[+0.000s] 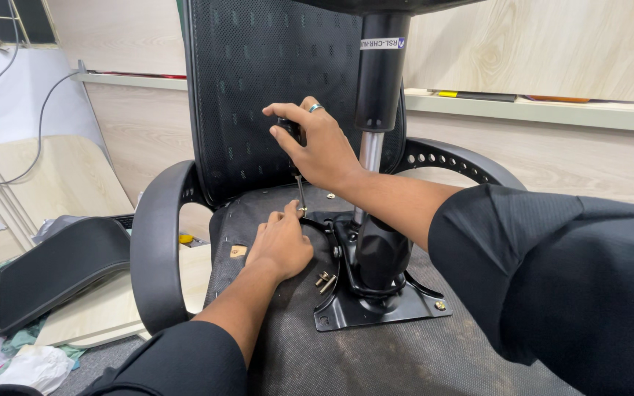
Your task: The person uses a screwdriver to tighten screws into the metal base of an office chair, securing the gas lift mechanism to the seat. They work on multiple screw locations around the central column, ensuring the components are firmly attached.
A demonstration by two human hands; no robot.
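Observation:
An office chair lies upside down, its seat underside [376, 352] facing me and its mesh back [258, 88] standing behind. A black metal mechanism plate [376, 308] with a gas cylinder [379, 81] is on the seat underside. My right hand [317, 143] grips the dark handle of a screwdriver [300, 192] held upright, tip down at the plate's far left corner. My left hand [282, 246] rests on the seat, fingertips pinched around the screwdriver tip. Loose bolts [324, 280] lie beside the plate.
Black armrests curve at the left [157, 242] and right [456, 158]. A black cushioned chair part [56, 268] lies at left on light wooden boards [104, 312]. Crumpled cloth and paper [34, 363] sit at the lower left. A wooden ledge [552, 110] runs behind.

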